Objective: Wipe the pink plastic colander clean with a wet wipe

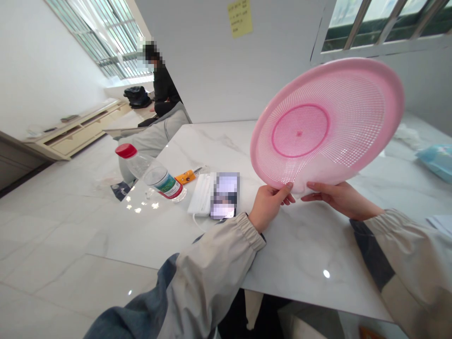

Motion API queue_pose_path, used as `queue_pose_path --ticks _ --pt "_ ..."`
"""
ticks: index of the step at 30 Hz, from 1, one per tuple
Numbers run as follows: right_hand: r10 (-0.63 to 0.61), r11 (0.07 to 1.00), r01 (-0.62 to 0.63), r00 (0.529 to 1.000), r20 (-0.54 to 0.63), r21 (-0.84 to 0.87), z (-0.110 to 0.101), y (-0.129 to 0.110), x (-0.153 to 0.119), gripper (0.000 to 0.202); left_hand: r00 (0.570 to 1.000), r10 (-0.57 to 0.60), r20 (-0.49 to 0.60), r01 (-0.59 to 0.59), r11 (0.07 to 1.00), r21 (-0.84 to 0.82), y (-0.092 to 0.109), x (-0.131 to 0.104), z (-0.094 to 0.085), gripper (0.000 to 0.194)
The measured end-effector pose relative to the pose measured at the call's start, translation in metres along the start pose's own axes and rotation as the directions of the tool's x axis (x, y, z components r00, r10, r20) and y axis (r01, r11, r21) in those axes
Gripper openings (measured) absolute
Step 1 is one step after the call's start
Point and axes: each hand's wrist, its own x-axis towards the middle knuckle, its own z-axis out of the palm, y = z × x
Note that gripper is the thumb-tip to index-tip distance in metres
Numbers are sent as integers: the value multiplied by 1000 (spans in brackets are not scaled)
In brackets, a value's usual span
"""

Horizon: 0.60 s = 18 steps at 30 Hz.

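Note:
A round pink plastic colander (356, 103) is held up above the table, tilted so that its mesh inside faces me. My left hand (270, 202) is closed on the lower rim, thumb on the near side. A thin white tissue (323, 174) lies against the lower inside of the colander and hangs over its rim. My right hand (348, 200) pinches the tissue at the rim between thumb and fingers. Whether these fingers also grip the rim cannot be made out.
On the marble-patterned table (289, 254) stand a red-capped bottle (165, 181), an orange object (185, 176), a white device (201, 195) with a cable, and a phone (224, 195). A blue pack (438, 160) lies at right. A person (164, 84) sits at the back left.

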Motion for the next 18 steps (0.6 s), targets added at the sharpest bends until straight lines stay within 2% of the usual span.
queue_pose_path --ticks 9,14,18 --pt "0 999 1 1000 27 -32 -1 1 -1 34 1000 -15 15 16 1000 -16 3 -1 0 53" --pt "3 997 -1 1000 22 -74 -1 1 -2 43 1000 -23 18 24 998 -50 5 -4 1 44" --pt "17 995 -13 999 42 -100 -2 -3 -3 42 999 -42 24 43 998 -41 5 -5 2 39"
